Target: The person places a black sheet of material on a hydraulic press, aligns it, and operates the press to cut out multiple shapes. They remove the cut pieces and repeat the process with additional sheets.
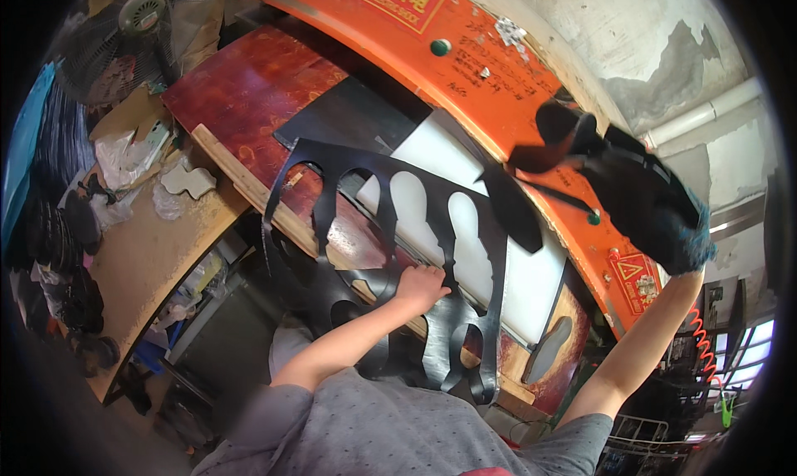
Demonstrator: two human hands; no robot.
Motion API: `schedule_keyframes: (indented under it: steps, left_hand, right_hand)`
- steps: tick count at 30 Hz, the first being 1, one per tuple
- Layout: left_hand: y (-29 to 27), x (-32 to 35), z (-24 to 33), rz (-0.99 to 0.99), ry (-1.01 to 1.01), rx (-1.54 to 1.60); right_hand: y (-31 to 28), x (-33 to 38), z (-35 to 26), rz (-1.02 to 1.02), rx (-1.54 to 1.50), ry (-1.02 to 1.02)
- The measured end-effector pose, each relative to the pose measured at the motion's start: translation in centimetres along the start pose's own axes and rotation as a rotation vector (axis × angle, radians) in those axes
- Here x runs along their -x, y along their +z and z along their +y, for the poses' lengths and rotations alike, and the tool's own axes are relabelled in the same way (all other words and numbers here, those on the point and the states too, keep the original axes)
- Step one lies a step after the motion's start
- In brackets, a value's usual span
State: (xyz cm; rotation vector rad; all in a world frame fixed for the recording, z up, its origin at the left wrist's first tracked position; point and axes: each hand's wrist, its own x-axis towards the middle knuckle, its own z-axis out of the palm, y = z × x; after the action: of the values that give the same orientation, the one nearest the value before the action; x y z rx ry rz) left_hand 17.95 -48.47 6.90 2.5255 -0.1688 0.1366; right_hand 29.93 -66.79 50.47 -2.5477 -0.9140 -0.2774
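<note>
A large black sheet point(353, 162) with several sole-shaped cut-outs lies over the work surface and droops over its near edge. My bare left hand point(422, 286) has its fingers curled on a strip between the cut-outs. At the right, my raised right hand point(686, 237), in a glove with blue showing at the wrist, is closed around dark sole-shaped pieces; motion blurs them and its fingers. A black sole piece point(513, 209) shows below the held bundle, over the sheet's far right corner; whether it touches either is unclear. White board point(407, 198) shows through the cut-outs.
An orange machine beam point(490, 69) with warning labels spans the far side. A grey sole-shaped piece point(548, 350) lies at the right on the reddish board point(249, 86). To the left stand a cluttered wooden table point(149, 252) and a fan point(143, 15).
</note>
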Motion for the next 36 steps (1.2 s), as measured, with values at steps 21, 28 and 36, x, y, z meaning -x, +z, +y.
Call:
schedule_keyframes:
  steps: [21, 28, 36]
  left_hand:
    - [-0.7, 0.3, -1.6, 0.202, 0.265, 0.493]
    - [-1.8, -0.1, -1.2, 0.417, 0.663, 0.508]
    - [-3.6, 3.2, -1.7, 0.183, 0.551, 0.285]
  right_hand:
    - [32.2, 2.4, -6.1, -0.264, -0.166, 0.256]
    - [27.0, 22.5, 5.0, 0.010, 0.095, 1.226]
    - [28.6, 26.5, 8.2, 0.011, -0.750, 0.929]
